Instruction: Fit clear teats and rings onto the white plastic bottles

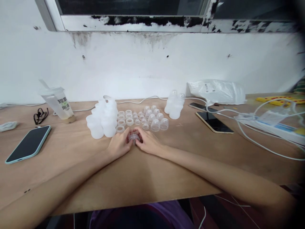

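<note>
Near the middle of the table, my left hand (120,142) and my right hand (148,142) meet with curled fingers around a translucent baby bottle nipple and collar ring (134,137). Fingers partly hide these pieces. Just beyond my hands lie white collar rings (121,122) in two columns, small clear nipples (139,118) beside them, and larger clear dome caps (155,125) to their right. A cluster of white bottle bodies (103,117) stands to the left of the rings. Several capped bottles (175,106) stand together at the back right.
On the left are a drink cup with straw (58,103), black glasses (40,115) and a phone (29,144). To the right lie another phone (214,122), a plastic bag (216,91) and a power strip (274,125) with looping white cables. A wall backs the table (119,187).
</note>
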`<state>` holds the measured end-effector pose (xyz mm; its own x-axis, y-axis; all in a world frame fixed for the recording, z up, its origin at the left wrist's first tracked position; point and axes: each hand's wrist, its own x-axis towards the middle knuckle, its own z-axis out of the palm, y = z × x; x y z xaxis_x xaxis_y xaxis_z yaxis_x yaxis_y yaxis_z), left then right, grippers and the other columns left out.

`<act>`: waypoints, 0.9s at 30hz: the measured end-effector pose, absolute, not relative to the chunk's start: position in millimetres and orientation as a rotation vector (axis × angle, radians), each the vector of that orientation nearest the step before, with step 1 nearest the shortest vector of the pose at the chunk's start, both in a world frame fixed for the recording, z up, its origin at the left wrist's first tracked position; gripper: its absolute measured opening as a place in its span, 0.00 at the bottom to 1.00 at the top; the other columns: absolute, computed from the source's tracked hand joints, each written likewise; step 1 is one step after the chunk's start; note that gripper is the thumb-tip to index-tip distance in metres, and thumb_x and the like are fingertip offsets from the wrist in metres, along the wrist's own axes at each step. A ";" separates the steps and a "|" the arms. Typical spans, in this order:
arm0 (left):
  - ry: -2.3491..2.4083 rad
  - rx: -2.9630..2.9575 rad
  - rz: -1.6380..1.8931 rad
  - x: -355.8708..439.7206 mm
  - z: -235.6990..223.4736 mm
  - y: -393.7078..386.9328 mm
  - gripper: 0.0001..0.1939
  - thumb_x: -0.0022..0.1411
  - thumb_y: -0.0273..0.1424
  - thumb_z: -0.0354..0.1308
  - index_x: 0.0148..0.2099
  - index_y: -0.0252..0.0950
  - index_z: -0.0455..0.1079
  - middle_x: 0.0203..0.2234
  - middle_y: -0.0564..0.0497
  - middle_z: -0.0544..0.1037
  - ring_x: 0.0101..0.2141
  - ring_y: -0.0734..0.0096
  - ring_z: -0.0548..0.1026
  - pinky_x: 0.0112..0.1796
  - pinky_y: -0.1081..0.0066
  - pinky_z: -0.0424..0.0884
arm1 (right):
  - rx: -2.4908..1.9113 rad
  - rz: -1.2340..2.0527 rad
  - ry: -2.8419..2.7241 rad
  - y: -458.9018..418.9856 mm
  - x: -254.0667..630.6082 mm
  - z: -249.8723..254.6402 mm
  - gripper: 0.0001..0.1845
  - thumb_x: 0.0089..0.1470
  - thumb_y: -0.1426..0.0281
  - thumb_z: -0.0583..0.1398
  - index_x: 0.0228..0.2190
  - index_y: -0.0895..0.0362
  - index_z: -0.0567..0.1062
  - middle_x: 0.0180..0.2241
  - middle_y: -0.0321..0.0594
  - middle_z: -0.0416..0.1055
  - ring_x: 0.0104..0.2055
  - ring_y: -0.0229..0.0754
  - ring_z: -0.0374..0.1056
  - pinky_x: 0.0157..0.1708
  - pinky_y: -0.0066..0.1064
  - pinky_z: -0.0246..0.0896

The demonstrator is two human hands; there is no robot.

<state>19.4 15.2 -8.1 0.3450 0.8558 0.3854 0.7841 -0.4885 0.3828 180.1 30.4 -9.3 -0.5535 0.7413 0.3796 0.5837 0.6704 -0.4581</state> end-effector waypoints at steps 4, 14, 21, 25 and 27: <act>1.370 2.401 0.925 15.6 -8.7 16.8 0.06 0.54 0.32 0.50 0.36 0.37 0.58 0.22 0.56 0.67 0.21 0.76 0.66 0.21 0.76 0.60 | -0.983 0.392 -2.283 30.6 182.0 -9.0 0.16 0.47 0.74 0.52 0.41 0.56 0.61 0.33 0.38 0.67 0.29 0.35 0.62 0.30 0.27 0.55; 1.252 2.275 1.086 13.7 -4.9 8.4 0.09 0.57 0.34 0.47 0.40 0.36 0.60 0.30 0.51 0.73 0.28 0.74 0.71 0.26 0.75 0.65 | -0.882 0.392 -2.161 27.1 184.5 -2.8 0.10 0.51 0.68 0.52 0.37 0.56 0.66 0.31 0.37 0.68 0.26 0.33 0.60 0.29 0.26 0.56; 1.268 2.280 1.085 13.5 -5.2 9.5 0.09 0.57 0.33 0.48 0.39 0.36 0.61 0.29 0.52 0.72 0.27 0.75 0.70 0.24 0.76 0.64 | -0.790 0.411 -2.150 27.1 185.8 -3.4 0.11 0.53 0.68 0.50 0.38 0.56 0.67 0.34 0.39 0.68 0.29 0.34 0.62 0.29 0.26 0.57; 1.298 2.303 1.078 13.0 -5.6 8.8 0.09 0.56 0.33 0.49 0.39 0.36 0.61 0.28 0.53 0.72 0.23 0.77 0.68 0.23 0.76 0.63 | -0.795 0.406 -2.151 26.6 186.0 -3.3 0.11 0.53 0.68 0.50 0.36 0.56 0.68 0.32 0.38 0.69 0.29 0.34 0.62 0.28 0.25 0.58; 1.308 2.304 1.071 12.9 -6.1 8.6 0.09 0.56 0.34 0.49 0.39 0.36 0.61 0.28 0.53 0.73 0.21 0.78 0.67 0.22 0.76 0.62 | -0.797 0.406 -2.153 26.4 185.8 -3.3 0.11 0.53 0.68 0.50 0.36 0.56 0.68 0.31 0.38 0.69 0.29 0.34 0.62 0.27 0.25 0.57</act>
<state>12.9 8.6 -6.1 0.3143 0.8281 0.4642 0.6182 -0.5497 0.5619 185.8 26.4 -3.3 -0.4919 0.6592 0.5687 0.4070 0.7516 -0.5192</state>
